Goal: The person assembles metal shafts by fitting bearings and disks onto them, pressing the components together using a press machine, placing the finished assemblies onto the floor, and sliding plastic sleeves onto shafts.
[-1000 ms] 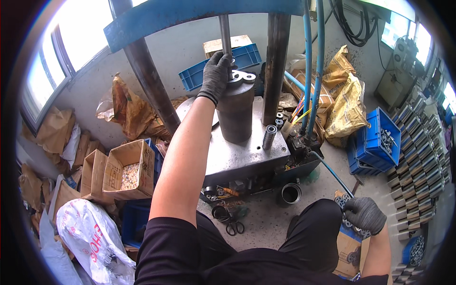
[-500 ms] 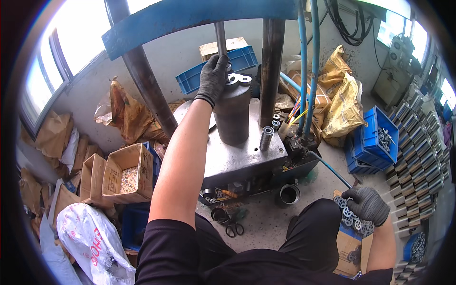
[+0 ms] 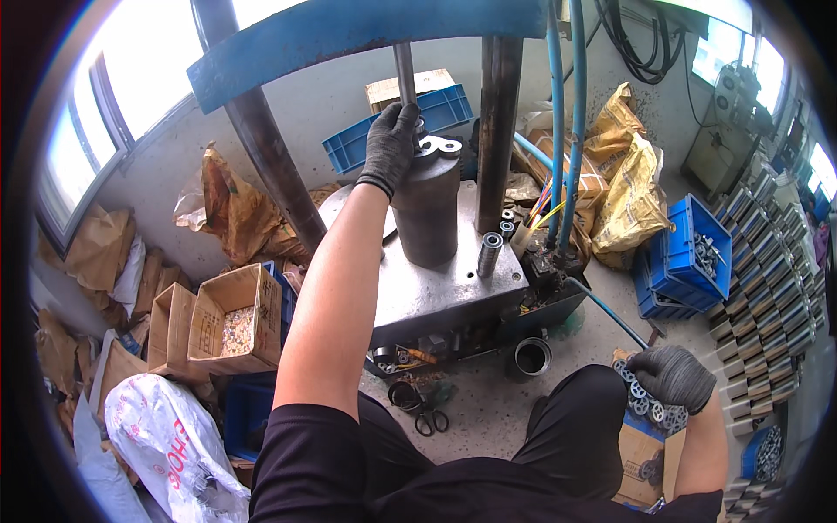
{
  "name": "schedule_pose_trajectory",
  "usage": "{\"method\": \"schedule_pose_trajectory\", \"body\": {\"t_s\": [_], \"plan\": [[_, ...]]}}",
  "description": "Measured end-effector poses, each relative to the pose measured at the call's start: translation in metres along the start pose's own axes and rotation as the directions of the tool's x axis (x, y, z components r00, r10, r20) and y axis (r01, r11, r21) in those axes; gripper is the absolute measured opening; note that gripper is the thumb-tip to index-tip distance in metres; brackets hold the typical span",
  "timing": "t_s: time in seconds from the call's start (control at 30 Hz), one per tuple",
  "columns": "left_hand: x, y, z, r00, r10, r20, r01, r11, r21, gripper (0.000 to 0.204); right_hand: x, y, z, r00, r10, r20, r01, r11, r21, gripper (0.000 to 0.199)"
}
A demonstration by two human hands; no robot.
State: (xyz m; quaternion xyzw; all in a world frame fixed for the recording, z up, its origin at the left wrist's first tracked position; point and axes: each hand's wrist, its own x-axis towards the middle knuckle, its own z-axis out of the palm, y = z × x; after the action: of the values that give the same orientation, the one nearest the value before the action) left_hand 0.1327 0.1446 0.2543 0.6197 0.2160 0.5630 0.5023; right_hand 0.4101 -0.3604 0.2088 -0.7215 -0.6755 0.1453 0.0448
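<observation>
My left hand (image 3: pixel 390 150), in a dark grey glove, reaches to the top of a thick dark metal cylinder (image 3: pixel 426 216) on the press's steel table. Its fingers are closed around a small part at the foot of the slim press rod (image 3: pixel 404 74); the glove hides most of that part. Beside the hand, a flat silver metal piece with round holes (image 3: pixel 446 146) lies on the cylinder's top. Low on the right, my gloved right hand (image 3: pixel 673 378) is closed around the end of a long lever (image 3: pixel 612 315) running from the press's side. A short stack of ring-shaped parts (image 3: pixel 489 254) stands at the table's right corner.
Blue crossbeam (image 3: pixel 366 44) and dark columns frame the press. Perforated metal discs (image 3: pixel 643 403) lie below my right hand. Blue bins (image 3: pixel 697 248) and rows of metal tubes (image 3: pixel 767 296) stand right. Cardboard boxes (image 3: pixel 234 327) stand left; scissors (image 3: pixel 431 423) and a metal cup (image 3: pixel 530 357) are on the floor.
My right hand and the lever's end have dipped very slightly. My left hand stays at the cylinder's top.
</observation>
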Motion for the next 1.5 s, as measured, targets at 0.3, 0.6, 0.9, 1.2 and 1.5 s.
{"method": "schedule_pose_trajectory", "body": {"t_s": [0.3, 0.6, 0.9, 1.2, 1.5], "plan": [[0.003, -0.005, -0.005, 1.000, -0.006, 0.021, 0.006, 1.000, 0.018, 0.027, 0.002, -0.007, -0.006, 0.997, 0.076, -0.009, -0.075, 0.993, 0.091, 0.033], [-0.001, -0.001, -0.004, 0.999, -0.036, 0.007, 0.035, 0.996, 0.079, 0.027, 0.003, -0.016, -0.011, 0.992, 0.128, -0.005, -0.126, 0.982, 0.142, 0.028], [-0.002, 0.004, -0.001, 0.999, -0.039, 0.019, 0.038, 0.997, 0.066, 0.027, 0.005, -0.017, -0.011, 0.922, 0.060, -0.381, -0.020, 0.994, 0.109, 0.022], [0.002, -0.007, -0.008, 1.000, -0.007, -0.026, 0.009, 0.998, 0.055, 0.030, 0.157, -0.001, -0.115, 0.457, -0.220, -0.862, 0.101, 0.976, -0.195, 0.014], [-0.006, 0.005, 0.006, 0.996, 0.056, -0.070, -0.047, 0.991, 0.122, 0.033, 0.211, 0.026, -0.147, 0.546, -0.048, -0.837, -0.014, 0.998, -0.066, 0.026]]}}
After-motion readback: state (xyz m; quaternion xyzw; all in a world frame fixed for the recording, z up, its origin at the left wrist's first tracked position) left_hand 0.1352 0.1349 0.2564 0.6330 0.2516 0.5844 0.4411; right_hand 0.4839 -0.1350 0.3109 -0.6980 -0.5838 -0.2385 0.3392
